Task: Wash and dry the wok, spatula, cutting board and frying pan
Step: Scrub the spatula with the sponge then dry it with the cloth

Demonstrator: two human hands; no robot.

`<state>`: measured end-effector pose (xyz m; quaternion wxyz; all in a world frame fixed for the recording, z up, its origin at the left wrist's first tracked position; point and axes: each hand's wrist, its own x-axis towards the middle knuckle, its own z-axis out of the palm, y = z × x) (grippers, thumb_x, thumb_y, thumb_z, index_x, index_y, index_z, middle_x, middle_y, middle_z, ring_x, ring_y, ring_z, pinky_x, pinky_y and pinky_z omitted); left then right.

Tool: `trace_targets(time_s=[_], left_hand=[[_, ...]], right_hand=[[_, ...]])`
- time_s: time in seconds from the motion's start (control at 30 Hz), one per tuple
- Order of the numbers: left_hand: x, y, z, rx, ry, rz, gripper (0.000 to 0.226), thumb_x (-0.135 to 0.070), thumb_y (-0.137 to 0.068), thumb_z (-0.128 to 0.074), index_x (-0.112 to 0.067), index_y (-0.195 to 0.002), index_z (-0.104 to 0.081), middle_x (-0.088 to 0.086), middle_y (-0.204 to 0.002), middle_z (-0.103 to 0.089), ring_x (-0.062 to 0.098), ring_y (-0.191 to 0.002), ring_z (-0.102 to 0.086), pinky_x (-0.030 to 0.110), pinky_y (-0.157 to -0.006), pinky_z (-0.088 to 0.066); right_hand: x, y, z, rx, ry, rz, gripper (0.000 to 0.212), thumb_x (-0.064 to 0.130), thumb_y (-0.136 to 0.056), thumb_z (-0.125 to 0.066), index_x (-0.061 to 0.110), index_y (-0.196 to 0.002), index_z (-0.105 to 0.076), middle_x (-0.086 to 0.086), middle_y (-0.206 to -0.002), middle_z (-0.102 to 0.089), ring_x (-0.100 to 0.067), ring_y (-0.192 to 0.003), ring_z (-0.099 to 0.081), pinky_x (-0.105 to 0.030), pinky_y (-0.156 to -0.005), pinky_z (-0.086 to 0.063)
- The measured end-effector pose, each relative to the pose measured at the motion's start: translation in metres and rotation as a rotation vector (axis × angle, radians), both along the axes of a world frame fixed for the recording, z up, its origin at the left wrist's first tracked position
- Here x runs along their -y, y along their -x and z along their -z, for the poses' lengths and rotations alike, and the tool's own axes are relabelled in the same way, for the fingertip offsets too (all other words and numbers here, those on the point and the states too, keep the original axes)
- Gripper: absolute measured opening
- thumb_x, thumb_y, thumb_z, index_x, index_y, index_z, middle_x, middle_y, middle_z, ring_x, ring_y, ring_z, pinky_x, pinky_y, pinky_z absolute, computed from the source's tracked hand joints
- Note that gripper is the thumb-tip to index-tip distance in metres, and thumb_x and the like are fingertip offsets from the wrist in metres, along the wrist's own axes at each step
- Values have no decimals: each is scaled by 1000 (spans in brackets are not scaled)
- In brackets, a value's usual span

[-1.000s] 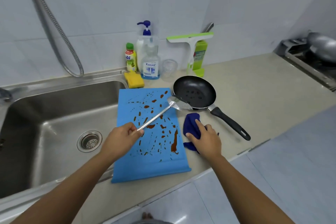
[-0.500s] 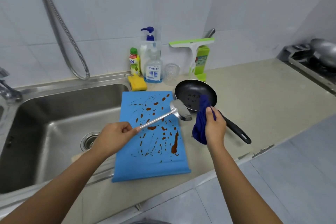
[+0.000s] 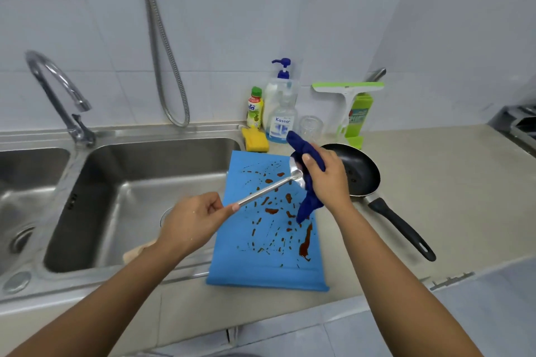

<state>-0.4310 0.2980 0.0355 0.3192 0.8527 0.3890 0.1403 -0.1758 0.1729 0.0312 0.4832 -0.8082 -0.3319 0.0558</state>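
My left hand (image 3: pixel 195 219) grips the handle end of a steel spatula (image 3: pixel 268 189), held above a blue cutting board (image 3: pixel 261 265) streaked with brown sauce. My right hand (image 3: pixel 329 180) holds a dark blue cloth (image 3: pixel 309 200) wrapped round the spatula's blade, thumb on top. The black frying pan (image 3: pixel 361 172) sits on the counter right of the board, partly behind my right hand, its handle pointing toward the front right. The wok is out of view; only the stove corner (image 3: pixel 519 127) shows at the far right.
A double steel sink (image 3: pixel 139 182) with a tap (image 3: pixel 55 90) and a hanging hose lies to the left. Against the wall stand soap bottles (image 3: pixel 280 107), a yellow sponge (image 3: pixel 255 140), a glass (image 3: pixel 311 126) and a green squeegee (image 3: pixel 348 93).
My right hand lifted the blue cloth off the counter and brought it onto the spatula blade. The left hand kept its grip and raised the spatula a little. The view tilted up.
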Motion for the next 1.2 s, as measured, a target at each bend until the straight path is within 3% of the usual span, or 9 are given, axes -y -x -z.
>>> trace_targets(time_s=[0.07,0.37,0.47,0.53,0.63,0.77,0.87,1.0,1.2], left_hand=[[-4,5,0,-2,-30,-27,47,-63,-83,-60,-21,-63,-54,-6,-48,-53,11,-50,-51,31,-51,-38],[-15,14,-12,-64,-103,-39,46,-61,-86,-57,-20,-66,-54,0,-58,-60,18,-59,-57,36,-55,-44],[-14,21,-17,-100,-139,-29,45,-61,-88,-54,-20,-70,-56,0,-60,-61,16,-61,-57,33,-54,-41],[-13,26,-17,-103,-140,-59,44,-62,-88,-54,-21,-71,-56,-1,-60,-61,15,-60,-57,30,-52,-38],[-11,30,-15,-99,-160,-86,44,-63,-87,-53,-22,-70,-55,-2,-60,-60,13,-58,-55,29,-50,-35],[-17,24,-13,-93,-134,-120,46,-65,-87,-51,-22,-70,-54,-3,-61,-61,15,-61,-57,32,-53,-41],[-22,20,-15,-139,-149,-123,47,-64,-88,-51,-21,-70,-55,-3,-63,-62,14,-63,-58,33,-55,-43],[-22,13,-21,-176,-171,-116,48,-63,-89,-51,-19,-70,-55,-2,-63,-63,15,-62,-58,33,-53,-41],[-26,8,-28,-163,-215,-92,48,-62,-90,-50,-19,-71,-53,-2,-62,-60,15,-59,-56,31,-51,-40]], right_hand=[[-7,-2,2,-72,-35,43,35,44,-95,-52,41,-129,-58,2,-112,-60,-17,-106,-58,-46,-96,-48],[-41,55,-6,269,138,-138,31,42,-96,-57,38,-125,-63,7,-126,-50,-14,-118,-37,-29,-103,-27],[-58,28,-18,-15,54,-154,17,48,-93,-54,39,-84,-66,-1,-96,-65,-22,-95,-59,-39,-91,-47],[-58,15,-19,-94,14,-66,29,43,-94,-54,31,-69,-60,-8,-80,-67,-27,-76,-63,-41,-75,-51],[-48,18,-7,-13,2,20,19,41,-98,-49,36,-92,-66,-8,-96,-66,-23,-87,-62,-36,-75,-46],[-42,58,23,107,7,58,37,32,-101,-49,34,-138,-53,7,-122,-43,-6,-111,-39,-20,-94,-29],[-33,70,34,338,73,-7,44,16,-96,-59,33,-137,-55,-4,-128,-48,-21,-113,-44,-33,-97,-37],[-24,40,38,592,207,70,50,4,-83,-72,26,-127,-65,-16,-123,-57,-35,-103,-53,-53,-81,-48],[-29,53,28,585,121,17,49,6,-87,-67,28,-130,-63,-14,-125,-54,-31,-107,-50,-46,-86,-43]])
